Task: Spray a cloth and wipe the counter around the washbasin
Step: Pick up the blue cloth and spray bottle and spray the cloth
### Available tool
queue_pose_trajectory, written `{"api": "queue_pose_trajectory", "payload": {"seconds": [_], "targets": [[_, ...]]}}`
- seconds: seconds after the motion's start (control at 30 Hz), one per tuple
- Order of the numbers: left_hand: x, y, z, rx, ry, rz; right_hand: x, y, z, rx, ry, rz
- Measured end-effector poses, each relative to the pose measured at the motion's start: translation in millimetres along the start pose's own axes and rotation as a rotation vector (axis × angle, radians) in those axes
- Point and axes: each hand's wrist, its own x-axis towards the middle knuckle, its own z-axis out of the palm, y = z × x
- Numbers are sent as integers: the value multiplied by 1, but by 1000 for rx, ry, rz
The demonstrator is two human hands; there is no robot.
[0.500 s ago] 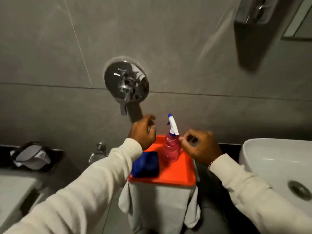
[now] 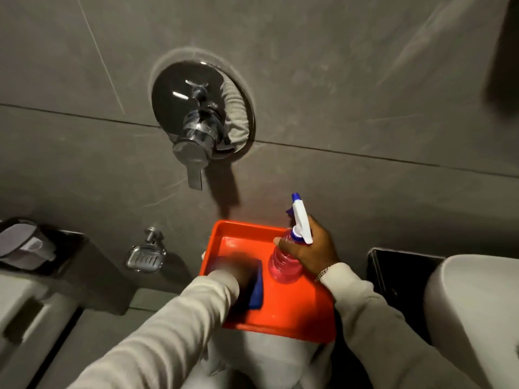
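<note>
An orange tray (image 2: 295, 313) rests on a stand draped in white cloth. On it stands a pink spray bottle (image 2: 282, 263) with a white and blue trigger head. My right hand (image 2: 311, 247) is wrapped around the bottle's neck. A folded blue cloth (image 2: 257, 293) lies on the tray's left side. My left hand (image 2: 238, 272) is blurred and lies on the cloth; its grip cannot be made out. The white washbasin (image 2: 471, 301) is at the right edge, with the dark counter (image 2: 398, 270) beside it.
A chrome wall mixer (image 2: 200, 119) sits on the grey tiled wall above the tray. A chrome soap dish (image 2: 146, 258) hangs lower left. A dark holder with white paper (image 2: 22, 242) sits far left above a white fixture (image 2: 25, 307).
My right hand has closed on the spray bottle. My left hand has dropped from behind the tray onto the blue cloth. The view has moved closer and to the right.
</note>
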Motion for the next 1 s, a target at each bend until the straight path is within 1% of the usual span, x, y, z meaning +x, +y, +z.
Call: {"api": "queue_pose_trajectory", "payload": {"seconds": [0.07, 0.13, 0.23, 0.3, 0.37, 0.43, 0.47, 0.6, 0.63, 0.7, 0.77, 0.87, 1.0], "targets": [[3, 1, -2, -33, -22, -11, 8, -3, 5, -47, 12, -55], [7, 3, -10, -41, -21, -59, 16, -5, 11, 15, 0, -70], [16, 4, -27, 41, -43, -144, 22, -8, 15, 108, -1, -39], [17, 4, -35, 56, -67, -138, 24, -12, 16, 154, 17, -41], [14, 3, -40, -29, -42, -103, 24, -18, 15, 156, 34, -93], [7, -3, -42, -209, 20, -40, 20, -32, 8, 129, 10, -169], [3, -6, -41, -372, 59, -23, 18, -42, 2, 116, -33, -209], [-37, -6, -48, -1325, 272, -33, 3, -102, -32, 69, -309, -344], [-46, -5, -49, -1508, 305, -36, -1, -113, -40, 4, -388, -361], [-59, -4, -50, -1744, 352, -12, -5, -124, -49, -181, -524, -321], [-68, -1, -50, -1871, 362, 17, -10, -124, -54, -339, -609, -257], [-78, 5, -47, -1972, 327, 69, -19, -111, -55, -469, -634, -221], [-86, 11, -39, -1993, 328, 154, -34, -110, -55, -610, -667, -287]]}}
